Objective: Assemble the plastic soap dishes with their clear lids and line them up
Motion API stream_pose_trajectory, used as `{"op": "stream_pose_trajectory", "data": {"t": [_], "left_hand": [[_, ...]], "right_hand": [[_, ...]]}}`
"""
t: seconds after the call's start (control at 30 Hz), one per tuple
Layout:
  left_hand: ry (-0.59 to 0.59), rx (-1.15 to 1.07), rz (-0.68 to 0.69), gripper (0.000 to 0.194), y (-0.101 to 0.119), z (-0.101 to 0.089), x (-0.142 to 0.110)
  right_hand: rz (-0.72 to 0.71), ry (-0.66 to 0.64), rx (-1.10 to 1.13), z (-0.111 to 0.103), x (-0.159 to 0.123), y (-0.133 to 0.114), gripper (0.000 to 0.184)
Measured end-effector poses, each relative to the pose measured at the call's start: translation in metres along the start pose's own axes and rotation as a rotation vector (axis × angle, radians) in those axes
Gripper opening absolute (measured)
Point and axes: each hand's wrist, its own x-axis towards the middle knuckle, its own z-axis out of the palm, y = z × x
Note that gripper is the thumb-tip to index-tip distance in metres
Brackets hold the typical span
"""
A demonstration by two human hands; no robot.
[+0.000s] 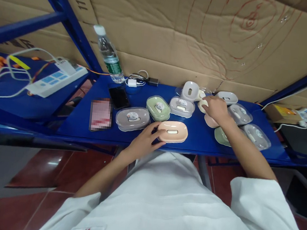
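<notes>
A peach-coloured oval plastic soap dish (173, 131) without a lid lies at the near edge of the blue desk (200, 139), and the left hand (145, 141) rests against its left end, fingers loosely curled on the rim rather than clamped. The right hand (216, 108) reaches farther back to a cream-coloured oval plastic piece (202, 104), fingers bent over it and seemingly pinching it, though the grip itself is hidden by the knuckles. Judging from how things lie, the work looks partly done: to the left stand a grey soap dish under a clear lid (133, 118), a green lidded soap dish (158, 108) and a pale grey lidded soap dish (181, 107), all closed and each with a round sticker, while the peach one is open. To the right a loose cluster of dishes and clear lids (246, 125) lies unsorted, some overlapping under the forearm. Farther out on the desk lie a black phone (118, 97), a second phone with a blurred screen (100, 114), a clear plastic water bottle (109, 54), a white charger with cables (135, 80) and a white power strip (58, 77).
</notes>
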Motion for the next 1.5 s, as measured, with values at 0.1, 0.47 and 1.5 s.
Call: {"op": "stream_pose_trajectory", "data": {"t": [0.1,0.47,1.5], "left_hand": [[-0.017,-0.013,-0.007,0.041,0.002,-0.002,0.0],[-0.021,-0.06,-0.083,0.072,0.004,-0.002,-0.002],[-0.036,-0.076,-0.139,0.077,0.007,-0.006,0.001]], "right_hand": [[0.08,-0.157,-0.029,0.004,0.035,0.0,0.027],[0.033,0.366,0.736,-0.059,-0.062,0.011,0.046],[-0.432,0.172,0.768,0.047,-0.135,-0.082,0.058]]}}
